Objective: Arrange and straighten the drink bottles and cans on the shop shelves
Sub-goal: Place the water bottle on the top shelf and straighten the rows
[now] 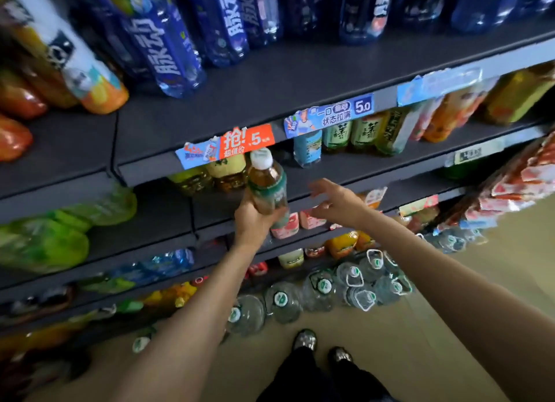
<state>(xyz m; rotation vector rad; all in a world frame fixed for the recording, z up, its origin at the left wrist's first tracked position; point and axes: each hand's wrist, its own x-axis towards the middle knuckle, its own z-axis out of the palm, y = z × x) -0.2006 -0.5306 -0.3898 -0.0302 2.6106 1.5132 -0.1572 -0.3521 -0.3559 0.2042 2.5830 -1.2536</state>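
Note:
My left hand [253, 221] grips an amber tea bottle [267, 182] with a white cap and green label, held upright in front of the second shelf [345, 167]. Just to its right, my right hand [336, 202] hovers with fingers spread, touching nothing. Behind the held bottle stand yellow-capped tea bottles [223, 173]. Further right on the same shelf are a light blue bottle [307, 146] and green tea bottles [365, 131].
Blue sports-drink bottles [168, 41] fill the top shelf [270, 86], with orange bottles at its left. Price tags [240, 143] hang on the shelf edge. Large water jugs [330, 287] stand on the floor by my shoes [304, 340]. Lower shelves hold pink and orange drinks.

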